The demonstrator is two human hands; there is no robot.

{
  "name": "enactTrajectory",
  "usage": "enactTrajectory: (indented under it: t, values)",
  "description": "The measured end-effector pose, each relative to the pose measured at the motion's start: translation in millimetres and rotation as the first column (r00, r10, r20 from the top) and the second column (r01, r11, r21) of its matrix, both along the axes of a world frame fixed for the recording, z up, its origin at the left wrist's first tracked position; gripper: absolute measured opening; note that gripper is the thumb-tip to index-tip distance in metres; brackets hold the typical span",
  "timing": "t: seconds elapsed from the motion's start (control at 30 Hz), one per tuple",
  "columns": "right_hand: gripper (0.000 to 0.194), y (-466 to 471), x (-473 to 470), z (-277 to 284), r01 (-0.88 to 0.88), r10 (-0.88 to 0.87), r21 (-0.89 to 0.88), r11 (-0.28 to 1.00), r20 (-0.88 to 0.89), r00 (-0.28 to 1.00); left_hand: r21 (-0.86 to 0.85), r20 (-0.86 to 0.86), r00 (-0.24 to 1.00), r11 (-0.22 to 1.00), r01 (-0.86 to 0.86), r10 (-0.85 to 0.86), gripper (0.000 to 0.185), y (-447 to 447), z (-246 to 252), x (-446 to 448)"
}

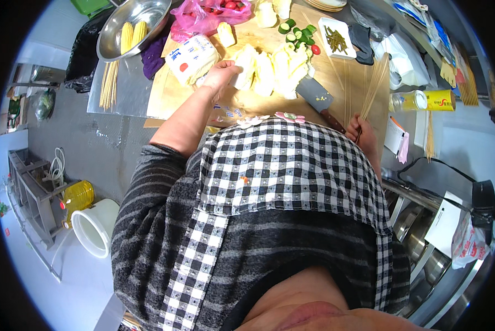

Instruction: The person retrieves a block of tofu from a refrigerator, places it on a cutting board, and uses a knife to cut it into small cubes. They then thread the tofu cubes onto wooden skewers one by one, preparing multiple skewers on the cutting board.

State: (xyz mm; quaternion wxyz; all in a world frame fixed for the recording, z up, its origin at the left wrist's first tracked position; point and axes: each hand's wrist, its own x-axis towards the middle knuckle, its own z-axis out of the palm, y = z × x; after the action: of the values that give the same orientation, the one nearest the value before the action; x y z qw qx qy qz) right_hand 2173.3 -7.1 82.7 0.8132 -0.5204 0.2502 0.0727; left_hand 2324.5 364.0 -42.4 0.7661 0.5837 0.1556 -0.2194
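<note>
On the wooden cutting board (334,89), pale napa cabbage leaves (265,74) lie side by side in the sunlight. My left hand (222,75) pinches the left edge of the nearest cabbage leaf (245,68). A plastic-wrapped white package (193,59) bearing writing sits just beyond that wrist. At the board's right side, my right hand (362,131) grips a bundle of bamboo skewers (373,89), their tips pointing away from me. Close to this hand is a cleaver (315,94), its blade reaching the cabbage and its wooden handle partly hidden by my apron.
Cucumber pieces (299,35), a cherry tomato (315,49) and a white dish of green bean pieces (335,38) occupy the far right. At the far left are a steel bowl with corn (133,35), more skewers (109,85) and a pink bag of tomatoes (210,16).
</note>
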Motion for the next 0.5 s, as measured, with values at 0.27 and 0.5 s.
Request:
enactTrajectory:
  t: [0.27,0.5]
  values:
    - [0.019,91,68,40,-0.226,0.363,-0.518,0.825,0.178,0.915,-0.373,0.280,0.960,0.917,0.137,-0.030,0.026,-33,78,-10]
    - [0.022,133,100,55,-0.329,0.563,-0.580,0.745,0.284,0.776,-0.498,0.294,0.954,0.843,0.206,-0.060,0.026,-53,123,-34]
